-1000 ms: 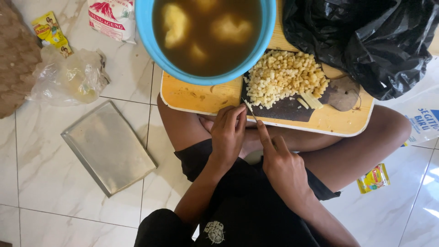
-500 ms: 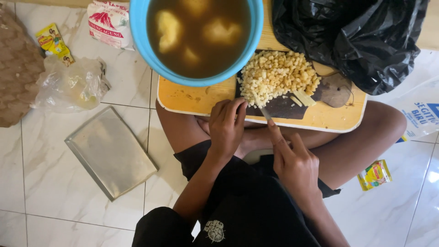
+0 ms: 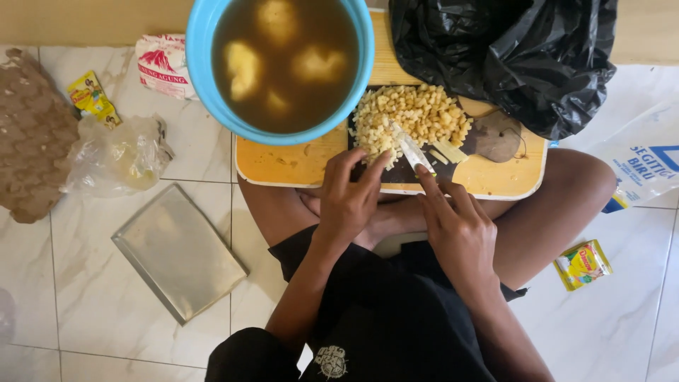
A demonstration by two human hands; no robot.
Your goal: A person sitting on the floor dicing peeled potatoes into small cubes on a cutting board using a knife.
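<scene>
Right hand: our right hand [image 3: 460, 230] clenches the knife [image 3: 410, 148], forefinger laid along its back.
Knife axis: the blade runs from frame centre up and left, tip in the diced pile [image 3: 410, 117].
Left hand: our left hand [image 3: 351, 194] has fingertips pressed on the dark board [image 3: 396, 170] beside the blade, grasping nothing.
Hidden: we cannot see the handle; the blue bowl [image 3: 283, 71] is cut off at the top edge.

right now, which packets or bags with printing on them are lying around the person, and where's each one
Small yellow sachet: floor, far left, by the brown egg tray.
White bag with red print: floor, left of the blue bowl.
Yellow-green sachet: floor, outside the person's right knee.
White sack with blue print: right edge.
</scene>
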